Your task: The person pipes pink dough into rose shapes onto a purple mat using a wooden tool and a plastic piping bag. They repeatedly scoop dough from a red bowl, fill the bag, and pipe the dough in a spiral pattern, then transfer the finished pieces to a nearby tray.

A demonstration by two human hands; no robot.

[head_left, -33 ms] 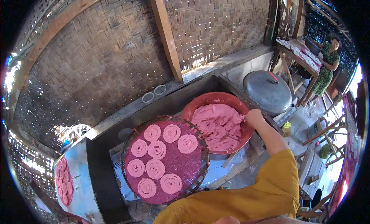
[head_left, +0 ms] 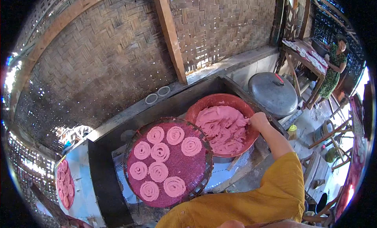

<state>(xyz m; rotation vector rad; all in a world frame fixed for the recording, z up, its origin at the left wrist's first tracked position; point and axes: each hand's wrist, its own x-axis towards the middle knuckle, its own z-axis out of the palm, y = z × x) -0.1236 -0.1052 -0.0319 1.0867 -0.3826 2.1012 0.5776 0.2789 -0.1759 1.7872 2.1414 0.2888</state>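
My right hand (head_left: pixel 259 122) is closed at the right rim of a wide red basin (head_left: pixel 252 135). The fingers curl over on the inner side, beside the pink dough (head_left: pixel 222 126) that fills much of it. What they grip is too small and hidden to make out. Left of the basin sits a round tray (head_left: pixel 196 165) with a dark rim and a deep pink mesh surface. Several pale pink coiled dough rosettes (head_left: pixel 160 152) lie spread on it, with bare mesh mostly at the right and lower right. My left hand does not show.
A big lidded metal pot (head_left: pixel 273 94) stands right of the basin. Two small rings (head_left: pixel 151 98) rest on the ledge by the woven wall. More pink pieces lie on another tray (head_left: pixel 65 185) at far left. A person (head_left: pixel 333 67) stands by a table (head_left: pixel 304 57) at far right.
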